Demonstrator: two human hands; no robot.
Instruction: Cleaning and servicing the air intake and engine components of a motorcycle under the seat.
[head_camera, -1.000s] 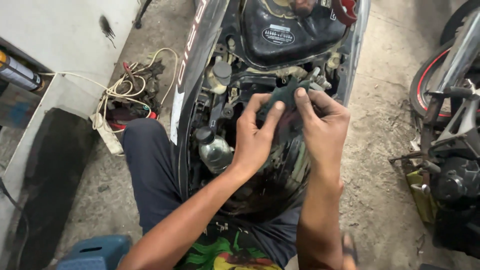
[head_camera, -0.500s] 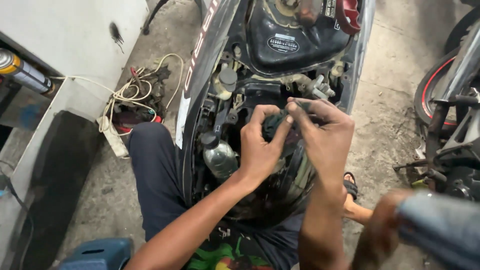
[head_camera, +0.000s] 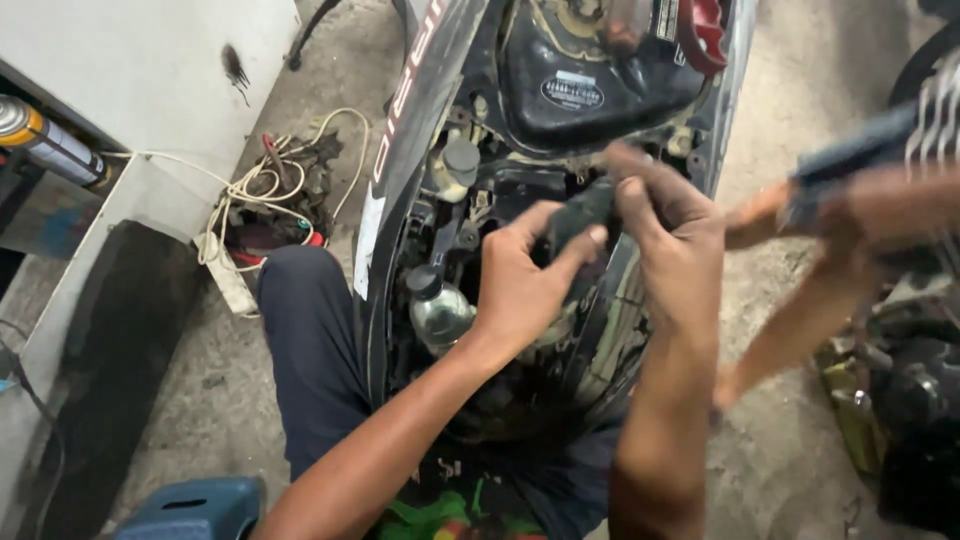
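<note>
Both of my hands are over the open engine bay of a black scooter (head_camera: 420, 120). My left hand (head_camera: 522, 280) and my right hand (head_camera: 668, 225) together grip a small dark part (head_camera: 583, 215), fingers wrapped around it from each side. Below my left hand stands a small clear reservoir bottle with a black cap (head_camera: 437, 305). Further up sits a grey capped filler (head_camera: 457, 165) and the black tank (head_camera: 590, 75).
Another person's arm and foot (head_camera: 820, 250) pass by blurred at the right, in front of a second motorcycle (head_camera: 910, 400). A tangle of white cable (head_camera: 250, 190) lies on the concrete at left, a spray can (head_camera: 45, 140) on a shelf, a blue stool (head_camera: 190, 510) below.
My hands stayed on the dark part while the view shifted. Another person's limbs moved in from the lower right and now cross the right side.
</note>
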